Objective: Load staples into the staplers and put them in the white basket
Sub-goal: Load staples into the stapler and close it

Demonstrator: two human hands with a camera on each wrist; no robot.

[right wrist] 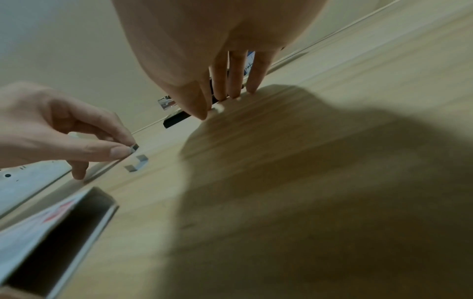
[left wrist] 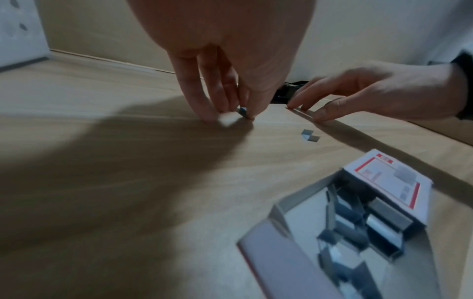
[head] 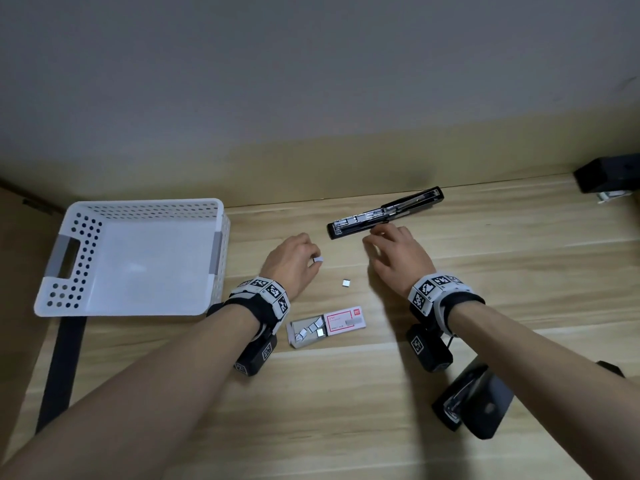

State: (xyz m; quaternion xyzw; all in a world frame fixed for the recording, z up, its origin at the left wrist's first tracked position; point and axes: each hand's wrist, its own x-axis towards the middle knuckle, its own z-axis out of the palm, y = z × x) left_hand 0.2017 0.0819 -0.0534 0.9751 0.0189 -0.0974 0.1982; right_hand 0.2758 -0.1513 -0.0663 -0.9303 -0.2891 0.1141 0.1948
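Observation:
A black stapler (head: 386, 213) lies opened flat near the wall, its metal channel holding staple pieces. My right hand (head: 394, 252) rests just in front of it, fingers straight, tips touching its near edge (right wrist: 220, 95). My left hand (head: 294, 261) pinches a small staple block (head: 318, 260) between thumb and fingertips just above the table (left wrist: 243, 111). Another small staple block (head: 346, 283) lies loose between my hands. An open staple box (head: 325, 325) with several staple pieces sits near my left wrist. The white basket (head: 131, 258) stands on the left, nothing inside it.
A second black stapler (head: 474, 400) lies at the near right under my right forearm. Another black object (head: 609, 178) sits at the far right by the wall. The wooden table (head: 502, 271) ends at the wall behind and drops off left of the basket.

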